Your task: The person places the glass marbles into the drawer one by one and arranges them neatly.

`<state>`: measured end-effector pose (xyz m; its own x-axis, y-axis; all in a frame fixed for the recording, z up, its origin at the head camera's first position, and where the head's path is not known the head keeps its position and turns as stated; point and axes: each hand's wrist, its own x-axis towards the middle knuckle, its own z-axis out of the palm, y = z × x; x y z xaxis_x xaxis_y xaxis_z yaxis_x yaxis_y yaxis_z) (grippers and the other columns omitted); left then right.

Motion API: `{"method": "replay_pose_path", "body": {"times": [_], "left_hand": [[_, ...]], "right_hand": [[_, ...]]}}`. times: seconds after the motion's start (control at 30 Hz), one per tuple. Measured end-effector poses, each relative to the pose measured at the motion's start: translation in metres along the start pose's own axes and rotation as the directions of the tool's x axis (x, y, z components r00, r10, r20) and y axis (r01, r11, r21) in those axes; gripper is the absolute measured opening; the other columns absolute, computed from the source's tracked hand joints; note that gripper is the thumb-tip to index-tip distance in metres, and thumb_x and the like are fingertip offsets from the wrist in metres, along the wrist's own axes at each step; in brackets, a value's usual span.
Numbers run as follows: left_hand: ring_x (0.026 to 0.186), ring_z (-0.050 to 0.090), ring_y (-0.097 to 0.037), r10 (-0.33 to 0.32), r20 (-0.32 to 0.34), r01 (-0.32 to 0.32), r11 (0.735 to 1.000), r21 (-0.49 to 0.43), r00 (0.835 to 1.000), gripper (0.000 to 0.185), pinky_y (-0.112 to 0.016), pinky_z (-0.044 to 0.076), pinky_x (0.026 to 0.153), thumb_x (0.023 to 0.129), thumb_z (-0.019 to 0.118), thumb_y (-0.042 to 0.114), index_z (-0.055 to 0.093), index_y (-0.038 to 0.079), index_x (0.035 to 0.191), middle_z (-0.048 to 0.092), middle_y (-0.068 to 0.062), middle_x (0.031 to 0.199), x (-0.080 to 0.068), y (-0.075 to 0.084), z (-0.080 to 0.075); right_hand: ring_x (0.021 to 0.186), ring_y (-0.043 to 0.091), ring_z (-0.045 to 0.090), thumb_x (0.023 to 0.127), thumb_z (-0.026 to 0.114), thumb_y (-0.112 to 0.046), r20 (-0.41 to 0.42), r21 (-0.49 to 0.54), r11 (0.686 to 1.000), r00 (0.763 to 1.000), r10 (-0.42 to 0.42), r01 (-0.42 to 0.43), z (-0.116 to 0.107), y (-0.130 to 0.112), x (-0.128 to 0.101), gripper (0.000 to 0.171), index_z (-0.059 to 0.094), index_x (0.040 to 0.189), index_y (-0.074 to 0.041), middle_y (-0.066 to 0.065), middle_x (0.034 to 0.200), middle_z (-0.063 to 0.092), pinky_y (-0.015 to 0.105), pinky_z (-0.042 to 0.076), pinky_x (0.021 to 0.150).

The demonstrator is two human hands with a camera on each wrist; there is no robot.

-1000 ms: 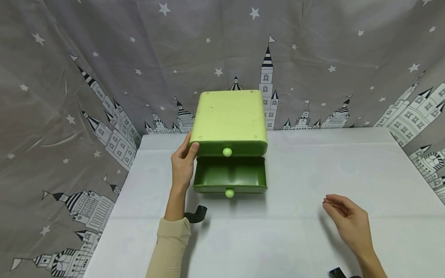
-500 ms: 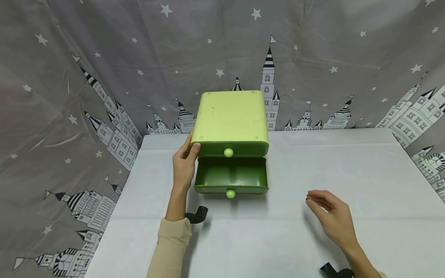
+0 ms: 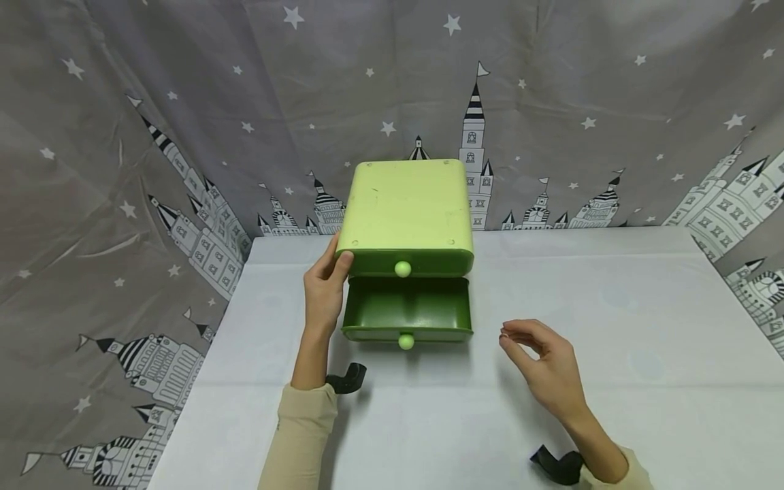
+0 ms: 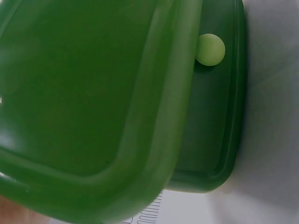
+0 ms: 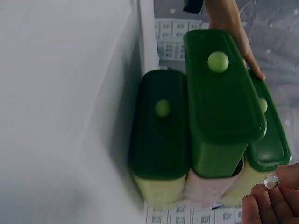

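A light-green drawer box (image 3: 405, 207) stands at the back of the white table (image 3: 612, 306). One dark-green drawer (image 3: 407, 307) is pulled out and looks empty, its round knob (image 3: 405, 340) facing me. My left hand (image 3: 335, 264) holds the box's front left corner, thumb on the front. My right hand (image 3: 511, 337) hovers to the right of the drawer with curled fingers. In the right wrist view its fingertips (image 5: 261, 205) pinch a small clear bead (image 5: 272, 179) in front of the pulled-out drawer (image 5: 219, 102). The left wrist view shows the box's side (image 4: 84, 93) and the drawer knob (image 4: 210, 49).
A grey curtain (image 3: 184, 102) printed with stars and castles hangs behind and beside the table. Black wrist straps (image 3: 348, 376) (image 3: 557, 465) show at both forearms. Two closed drawers (image 5: 159, 130) (image 5: 268, 140) flank the pulled-out one in the right wrist view.
My right hand has moved left and a little forward across the table, nearer the pulled-out drawer. The left hand and the box have stayed put.
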<state>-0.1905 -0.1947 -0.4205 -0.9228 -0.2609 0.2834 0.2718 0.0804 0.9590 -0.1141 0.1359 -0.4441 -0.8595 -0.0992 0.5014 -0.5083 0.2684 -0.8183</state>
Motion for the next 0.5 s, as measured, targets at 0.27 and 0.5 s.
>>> {"method": "replay_pose_path", "body": {"times": [0.27,0.5], "left_hand": [[0.129,0.052,-0.017,0.002,-0.007,-0.002,1.000,-0.012,1.000,0.051,-0.034,0.043,0.104,0.099,0.063,0.022,0.049,0.011,0.146,0.053,-0.003,0.144,0.000,0.000,0.000],[0.128,0.052,-0.019,0.003,0.000,-0.003,1.000,-0.022,1.000,0.050,-0.036,0.043,0.105,0.100,0.061,0.019,0.047,0.010,0.147,0.052,-0.004,0.144,0.000,0.000,0.001]], "right_hand": [[0.089,0.015,0.067,0.082,0.070,0.017,0.033,0.061,0.998,0.999,-0.021,0.019,0.015,-0.009,0.010,0.025,0.071,0.102,0.002,0.009,0.096,0.068,0.021,0.054,0.083],[0.091,0.020,0.066,0.083,0.070,0.016,0.031,0.079,0.996,0.999,-0.044,0.042,0.027,-0.017,0.018,0.025,0.070,0.103,0.002,0.010,0.099,0.069,0.021,0.053,0.085]]}}
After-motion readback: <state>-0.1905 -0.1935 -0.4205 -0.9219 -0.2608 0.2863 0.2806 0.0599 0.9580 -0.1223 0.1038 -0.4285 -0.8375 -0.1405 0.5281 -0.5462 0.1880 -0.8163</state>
